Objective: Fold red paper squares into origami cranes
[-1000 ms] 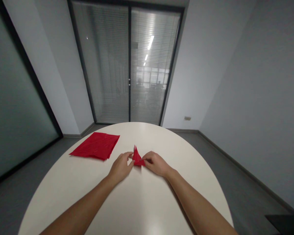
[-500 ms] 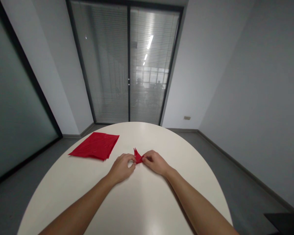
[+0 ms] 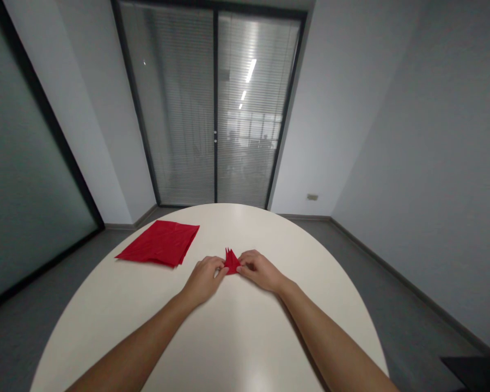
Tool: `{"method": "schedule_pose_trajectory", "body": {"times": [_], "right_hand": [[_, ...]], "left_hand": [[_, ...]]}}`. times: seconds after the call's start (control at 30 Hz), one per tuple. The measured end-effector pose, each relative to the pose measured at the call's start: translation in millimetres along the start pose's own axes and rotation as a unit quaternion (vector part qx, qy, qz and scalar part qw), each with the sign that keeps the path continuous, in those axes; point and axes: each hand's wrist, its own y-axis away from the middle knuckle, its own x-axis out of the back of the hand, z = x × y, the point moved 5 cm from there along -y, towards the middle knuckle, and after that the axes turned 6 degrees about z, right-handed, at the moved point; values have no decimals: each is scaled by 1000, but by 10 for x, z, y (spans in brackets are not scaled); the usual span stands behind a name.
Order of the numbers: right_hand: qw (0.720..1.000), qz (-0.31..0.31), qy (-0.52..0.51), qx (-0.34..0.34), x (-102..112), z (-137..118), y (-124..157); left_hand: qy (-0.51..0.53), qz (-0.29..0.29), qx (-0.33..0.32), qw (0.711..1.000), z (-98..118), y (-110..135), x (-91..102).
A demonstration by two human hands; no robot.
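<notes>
A small folded piece of red paper (image 3: pixel 231 261) with pointed tips lies on the round white table (image 3: pixel 228 348), between my two hands. My left hand (image 3: pixel 204 279) pinches its left side with curled fingers. My right hand (image 3: pixel 259 270) pinches its right side, thumb and fingers pressed together. Most of the paper's lower part is hidden by my fingertips.
A stack of flat red paper sheets (image 3: pixel 159 243) lies on the table's far left. Beyond the table stands a glass double door with blinds (image 3: pixel 214 109). Grey walls and grey floor surround the table; a dark object (image 3: pixel 473 370) shows at the bottom right corner.
The folded red paper has become smaller and lower as my fingers closed in on it. Both hands have moved slightly closer together.
</notes>
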Motion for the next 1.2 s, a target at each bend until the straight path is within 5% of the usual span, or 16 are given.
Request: {"method": "schedule_pose_trajectory", "body": {"times": [0.9, 1.2], "right_hand": [[990, 73, 93, -81, -104, 56, -2], [993, 44, 101, -32, -108, 19, -23]], "left_hand": [[-82, 27, -1, 996, 33, 10, -53], [-109, 41, -46, 992, 132, 9, -9]]}}
